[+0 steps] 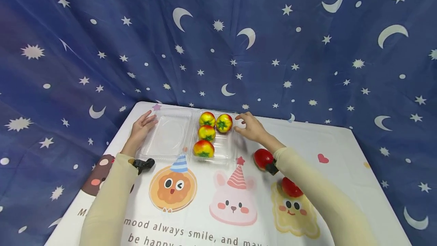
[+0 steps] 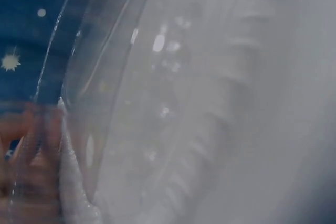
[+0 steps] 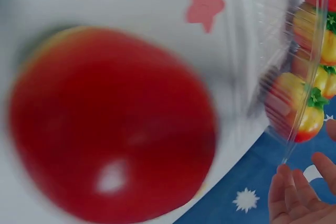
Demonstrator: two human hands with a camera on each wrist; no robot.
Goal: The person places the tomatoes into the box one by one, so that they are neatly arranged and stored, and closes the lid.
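Note:
A clear hinged plastic box lies unfolded at the back of the table. Its right half, the tray [image 1: 223, 149], holds several red-and-yellow toy fruits [image 1: 206, 133] with green leafy tops, three down the left side and one at the back right. My left hand [image 1: 140, 129] is at the left edge of the lid [image 1: 168, 136], fingers spread loosely; the left wrist view shows them blurred behind the clear plastic [image 2: 115, 77]. Beside the tray's right rim is my right hand [image 1: 252, 127], with loosely bent fingers [image 3: 294, 190] and nothing held between them.
A red fruit [image 1: 263, 158] lies on the table under my right wrist, large in the right wrist view. Another red fruit [image 1: 291, 187] sits nearer, partly behind my right sleeve. The printed white tablecloth [image 1: 201, 208] meets a blue star-patterned curtain [image 1: 218, 48] at the back.

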